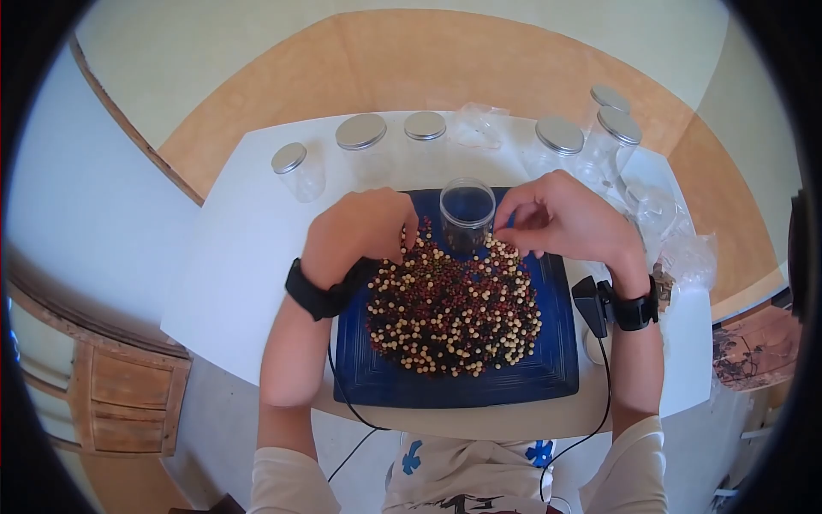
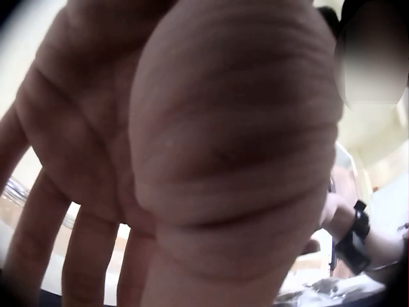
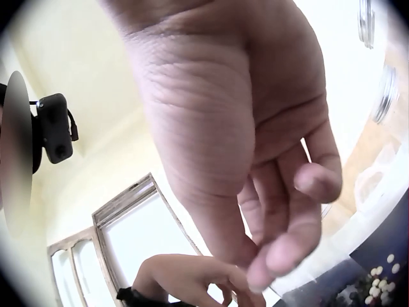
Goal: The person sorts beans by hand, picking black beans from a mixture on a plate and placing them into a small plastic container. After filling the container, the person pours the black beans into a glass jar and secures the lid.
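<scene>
A blue tray (image 1: 454, 394) bears a wide spread of small round beads (image 1: 454, 321) in cream, dark red and black. An uncapped clear jar (image 1: 467, 214) stands at the tray's far side. Left of the jar, my left hand (image 1: 364, 227) reaches down to the far left edge of the beads; its fingertips fall outside the left wrist view. My right hand (image 1: 565, 218) is beside the jar's right rim, thumb and forefinger drawn together close over some cream beads. In the right wrist view the right thumb tip (image 3: 236, 256) is partly behind the fingers, so I cannot tell what they hold.
Silver-lidded clear jars (image 1: 360, 133) line the table's far edge, with more (image 1: 559, 137) at the far right. Crumpled clear plastic bags (image 1: 689, 257) lie along the right side. Black cables (image 1: 599, 403) run from both wrist cameras past the tray's near edge.
</scene>
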